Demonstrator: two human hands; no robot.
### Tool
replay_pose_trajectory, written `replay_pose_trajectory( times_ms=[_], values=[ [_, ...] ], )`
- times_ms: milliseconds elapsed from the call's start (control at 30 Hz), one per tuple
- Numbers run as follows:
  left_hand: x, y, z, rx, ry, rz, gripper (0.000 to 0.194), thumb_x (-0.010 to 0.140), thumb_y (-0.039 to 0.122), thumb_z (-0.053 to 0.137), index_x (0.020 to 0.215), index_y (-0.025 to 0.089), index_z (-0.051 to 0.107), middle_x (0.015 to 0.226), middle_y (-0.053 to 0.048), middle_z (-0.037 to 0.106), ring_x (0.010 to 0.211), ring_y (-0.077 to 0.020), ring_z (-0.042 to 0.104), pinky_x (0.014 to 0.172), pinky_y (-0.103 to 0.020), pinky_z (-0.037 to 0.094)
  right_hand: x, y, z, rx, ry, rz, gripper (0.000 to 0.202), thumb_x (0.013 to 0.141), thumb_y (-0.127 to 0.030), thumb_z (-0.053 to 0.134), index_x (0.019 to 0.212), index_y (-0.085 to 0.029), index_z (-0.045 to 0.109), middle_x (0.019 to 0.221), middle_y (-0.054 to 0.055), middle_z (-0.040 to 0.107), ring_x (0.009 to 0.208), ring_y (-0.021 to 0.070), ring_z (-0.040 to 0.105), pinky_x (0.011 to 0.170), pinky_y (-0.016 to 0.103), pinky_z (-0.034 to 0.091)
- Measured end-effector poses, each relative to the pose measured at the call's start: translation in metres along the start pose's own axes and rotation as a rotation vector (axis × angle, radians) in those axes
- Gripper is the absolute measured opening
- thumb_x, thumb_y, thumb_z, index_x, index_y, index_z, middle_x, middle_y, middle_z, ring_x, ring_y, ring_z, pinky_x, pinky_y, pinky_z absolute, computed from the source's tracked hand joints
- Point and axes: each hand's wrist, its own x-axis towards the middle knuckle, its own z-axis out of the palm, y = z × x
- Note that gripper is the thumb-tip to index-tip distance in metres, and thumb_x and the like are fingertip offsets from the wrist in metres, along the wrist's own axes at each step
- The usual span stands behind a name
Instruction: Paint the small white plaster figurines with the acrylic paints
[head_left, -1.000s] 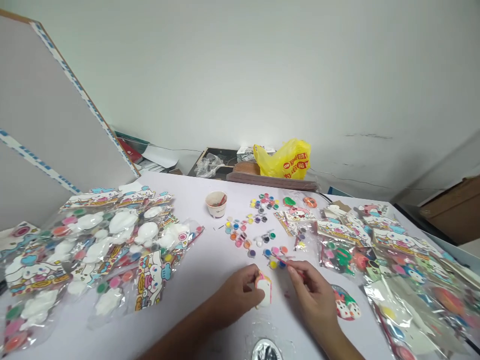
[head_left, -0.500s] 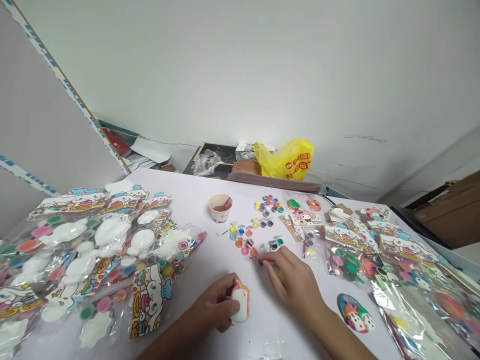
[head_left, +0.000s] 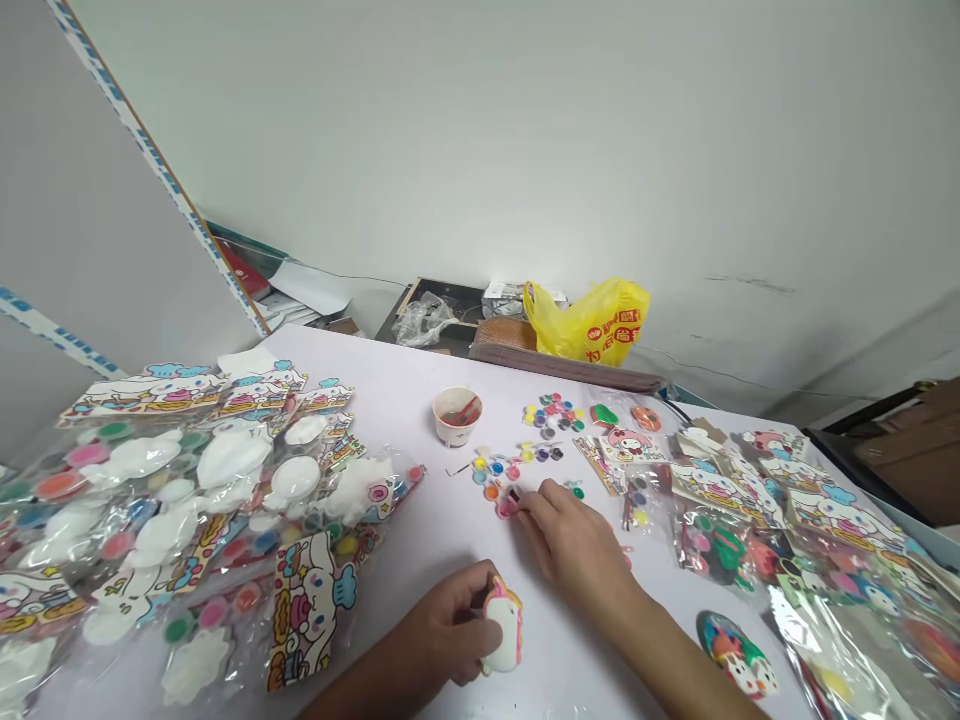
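Our left hand (head_left: pixel 442 630), low in the frame just left of centre, is curled around a small white figurine (head_left: pixel 504 630) with pink and yellow paint on its top, holding it upright just above the table (head_left: pixel 420 390). Our right hand (head_left: pixel 574 545), a little above and to the right, pinches what looks like a thin brush, its fingertips (head_left: pixel 525 505) down at a pink paint pot (head_left: pixel 508 507); the brush itself is too small to make out clearly.

We judge this to be the paint-loading step: the tip goes into pink among the open pots (head_left: pixel 517 465) at mid-frame. The next move calls for lifting the tip cleanly and bringing it to the figurine without dripping, while the left hand turns the right face up.

A cup (head_left: pixel 457 417) sits above the pots. The yellow bag (head_left: pixel 592 322) at upper centre carries red characters, too small for us to read. The packets (head_left: pixel 210 500) at left show cartoon prints, no legible words.
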Motion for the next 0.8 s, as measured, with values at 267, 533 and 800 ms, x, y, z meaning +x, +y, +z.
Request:
replay_pose_trajectory(
  times_ms=[267,533,800],
  values=[
    [0.001,0.004,0.002,-0.037,-0.021,-0.003,0.028,0.067,0.038,0.066,0.077,0.019,0.048,0.063,0.005,0.047,0.048,-0.0061,0.029,0.044,-0.020,0.020,-0.002,0.001,-0.005,0.030,-0.084,0.036,0.017,0.095,-0.016,0.048,0.094,-0.021,0.065,0.085,0.004,0.059,0.069,0.0184,0.061,0.056,0.028,0.037],
    [0.004,-0.002,-0.002,-0.025,-0.034,0.013,0.035,0.067,0.044,0.068,0.077,0.020,0.046,0.063,0.006,0.044,0.049,-0.0062,0.028,0.044,-0.019,0.021,-0.001,-0.004,-0.005,0.013,-0.118,0.010,0.014,0.092,-0.012,0.052,0.093,-0.020,0.063,0.086,0.002,0.059,0.069,0.0172,0.059,0.056,0.027,0.036],
    [0.001,0.004,-0.002,0.044,-0.054,0.002,0.029,0.070,0.041,0.064,0.080,0.019,0.047,0.067,0.005,0.044,0.054,-0.0076,0.031,0.047,-0.019,0.024,-0.005,-0.004,-0.012,-0.023,-0.141,-0.046,0.026,0.078,0.004,0.051,0.085,-0.019,0.059,0.083,0.002,0.055,0.066,0.0158,0.053,0.051,0.027,0.027]
  ],
)
